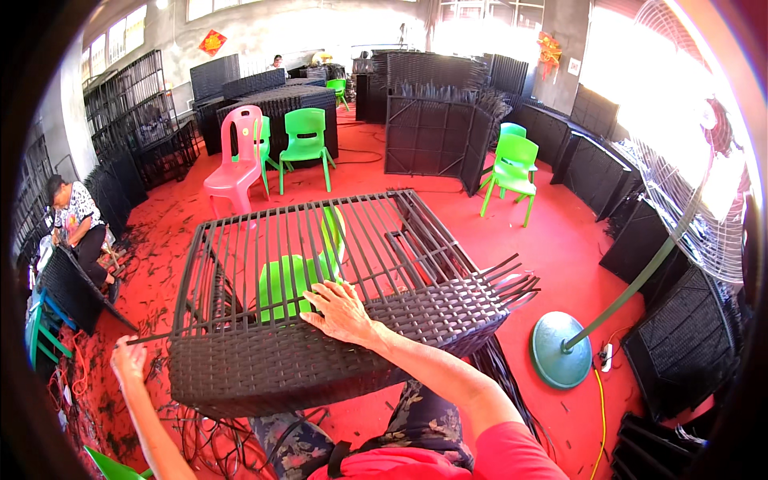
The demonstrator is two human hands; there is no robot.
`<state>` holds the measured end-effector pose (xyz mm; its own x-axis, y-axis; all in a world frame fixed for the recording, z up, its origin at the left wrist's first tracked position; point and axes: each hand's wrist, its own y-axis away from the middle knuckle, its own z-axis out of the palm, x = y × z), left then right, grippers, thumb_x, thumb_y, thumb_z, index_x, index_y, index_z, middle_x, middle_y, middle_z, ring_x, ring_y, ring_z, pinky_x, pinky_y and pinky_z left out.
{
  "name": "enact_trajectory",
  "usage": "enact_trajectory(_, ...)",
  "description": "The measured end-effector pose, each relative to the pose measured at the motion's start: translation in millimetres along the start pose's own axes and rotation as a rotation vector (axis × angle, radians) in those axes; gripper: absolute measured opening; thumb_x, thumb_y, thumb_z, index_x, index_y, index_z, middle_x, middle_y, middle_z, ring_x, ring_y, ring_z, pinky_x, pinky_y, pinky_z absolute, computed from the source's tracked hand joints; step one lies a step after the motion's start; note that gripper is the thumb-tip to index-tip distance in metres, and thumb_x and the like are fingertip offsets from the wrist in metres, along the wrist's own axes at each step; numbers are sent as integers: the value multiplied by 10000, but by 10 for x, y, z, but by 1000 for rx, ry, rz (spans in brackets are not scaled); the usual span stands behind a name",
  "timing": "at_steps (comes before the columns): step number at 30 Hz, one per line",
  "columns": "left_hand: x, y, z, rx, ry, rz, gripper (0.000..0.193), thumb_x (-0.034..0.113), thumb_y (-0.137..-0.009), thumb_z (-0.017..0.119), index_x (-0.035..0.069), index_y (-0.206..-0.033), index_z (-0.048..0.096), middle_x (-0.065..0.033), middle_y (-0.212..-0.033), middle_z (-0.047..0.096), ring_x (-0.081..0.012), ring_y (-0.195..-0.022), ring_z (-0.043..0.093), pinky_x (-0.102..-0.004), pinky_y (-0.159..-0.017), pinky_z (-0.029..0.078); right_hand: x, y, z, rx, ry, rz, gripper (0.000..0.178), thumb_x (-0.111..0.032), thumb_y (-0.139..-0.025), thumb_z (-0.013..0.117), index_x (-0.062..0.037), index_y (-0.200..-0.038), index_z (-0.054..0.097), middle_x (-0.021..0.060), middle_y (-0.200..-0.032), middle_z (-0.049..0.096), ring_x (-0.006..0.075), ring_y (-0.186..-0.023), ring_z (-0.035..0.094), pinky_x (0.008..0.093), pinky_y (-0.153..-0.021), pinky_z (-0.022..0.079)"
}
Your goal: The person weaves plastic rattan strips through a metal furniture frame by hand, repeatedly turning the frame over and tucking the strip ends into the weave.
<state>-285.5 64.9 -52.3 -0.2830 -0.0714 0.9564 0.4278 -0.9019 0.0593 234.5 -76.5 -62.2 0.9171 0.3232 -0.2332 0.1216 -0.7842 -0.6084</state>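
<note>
A black furniture frame (264,364) lies across in front of me, above my knees. Its near part is tightly woven with flat plastic rattan, while bare parallel slats span the far part. My right hand (340,312) rests on the edge of the weave, fingers spread over the slats. At the frame's left side, my left hand (128,362) pinches the end of a black rattan strip (152,339) that sticks out sideways. Several loose strip ends (516,284) jut from the right side of the weave. Through the slats shows a green chair (282,286).
A pink chair (242,152) and green chairs (305,140) stand beyond the frame. On the right is a standing fan (562,350) with a yellow cable (601,416). Another person (78,212) sits working at far left. Black woven panels (436,128) and scraps surround the red floor.
</note>
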Motion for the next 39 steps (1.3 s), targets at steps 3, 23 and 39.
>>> enact_trajectory(3, 453, -758, -1587, 54, 57, 87, 334, 345, -817, 537, 90, -1033, 526, -98, -972, 600, -221, -798, 607, -317, -663, 512, -198, -132, -51, -49, -9, -2, 449, -438, -815, 494, -85, -1085, 560, 107, -1117, 529, 289, -1081, 464, 442, -909, 354)
enact_trajectory(23, 1346, 191, -2450, 123, -14, 128, 314, 394, -790, 623, 102, -790, 508, -25, -606, 456, -133, -466, 457, -263, -419, 454, -68, -106, -97, -154, -18, -9, 471, -317, -834, 531, -2, -1181, 475, 126, -1234, 464, 299, -1175, 385, 418, -980, 280)
enact_trajectory(39, 163, 568, 536, -782, -723, 77, 273, 253, -837, 588, 6, -949, 612, -13, -833, 589, -102, -778, 522, -271, -716, 433, -74, -103, -171, -187, 0, -22, 450, -278, -838, 526, 5, -1183, 469, 143, -1230, 458, 303, -1176, 382, 434, -974, 275)
